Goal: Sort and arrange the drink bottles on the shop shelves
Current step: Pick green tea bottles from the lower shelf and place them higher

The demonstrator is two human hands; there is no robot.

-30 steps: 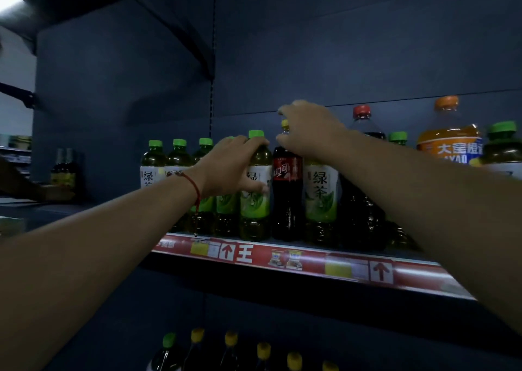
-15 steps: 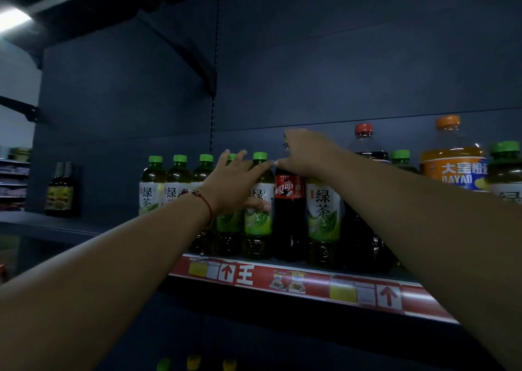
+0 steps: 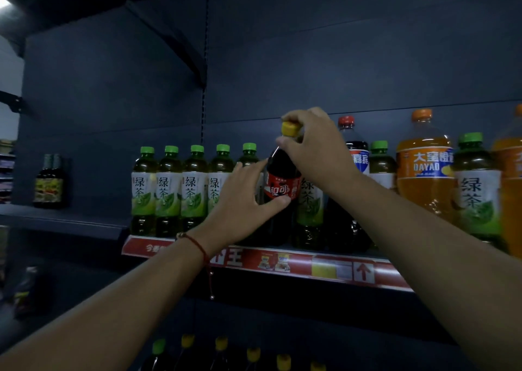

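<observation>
A dark cola bottle (image 3: 281, 178) with a red label and yellow cap stands tilted in a row of green tea bottles (image 3: 168, 192) on the shelf (image 3: 324, 269). My right hand (image 3: 313, 144) grips its neck just under the cap. My left hand (image 3: 243, 204) wraps its fingers and thumb around the cola bottle's body at the label. More green tea bottles stand right of it, one (image 3: 309, 201) partly behind my right wrist.
To the right stand a red-capped dark soda bottle (image 3: 356, 150), a large orange Dayao bottle (image 3: 423, 173) and another green tea bottle (image 3: 477, 192). A dark bottle (image 3: 49, 184) stands alone far left. Yellow-capped bottles (image 3: 254, 355) fill the shelf below.
My right hand has closed on the cola bottle's neck and lifted it forward, tilting it. My left hand has slid right from the green tea bottles onto the cola bottle's body.
</observation>
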